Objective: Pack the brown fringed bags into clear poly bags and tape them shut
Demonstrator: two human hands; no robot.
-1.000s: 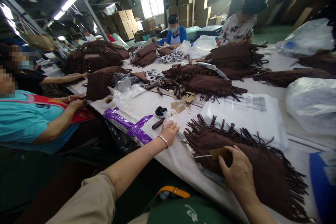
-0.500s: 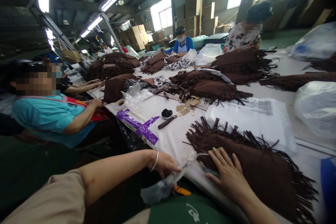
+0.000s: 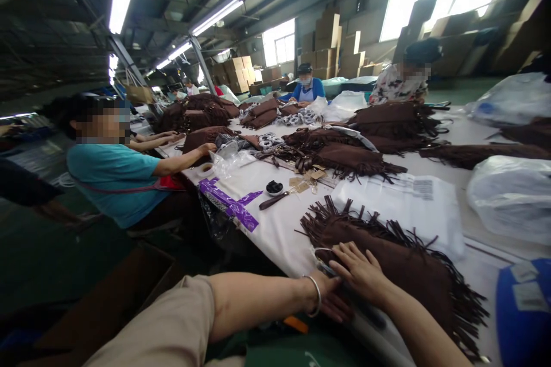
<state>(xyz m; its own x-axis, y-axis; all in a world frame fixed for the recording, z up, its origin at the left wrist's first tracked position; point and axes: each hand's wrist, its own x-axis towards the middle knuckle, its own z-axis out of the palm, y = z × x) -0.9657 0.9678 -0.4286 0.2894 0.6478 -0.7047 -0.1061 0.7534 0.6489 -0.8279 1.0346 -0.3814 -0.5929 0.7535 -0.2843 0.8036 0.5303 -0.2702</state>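
A dark brown fringed bag (image 3: 400,258) lies flat on the table near its front edge. My right hand (image 3: 359,272) rests on the bag's left part with fingers outstretched. Close beside it, at the table edge, my left hand (image 3: 330,295) reaches in with its fingers extended and slightly blurred. I cannot see anything held in it. A thin pale loop (image 3: 321,252) shows at the bag's left end, above my left hand and near my right fingertips.
Purple tape (image 3: 236,210) covers part of the table edge. A small dish (image 3: 274,188) of black pieces stands beside a brown strap (image 3: 275,200). A white plastic package (image 3: 400,200) lies behind the bag. A co-worker in turquoise (image 3: 114,178) sits at left.
My left hand has moved right, toward my right hand, and the clear plastic strip it held no longer shows. My right hand stays on the bag. The co-worker at left has reached forward.
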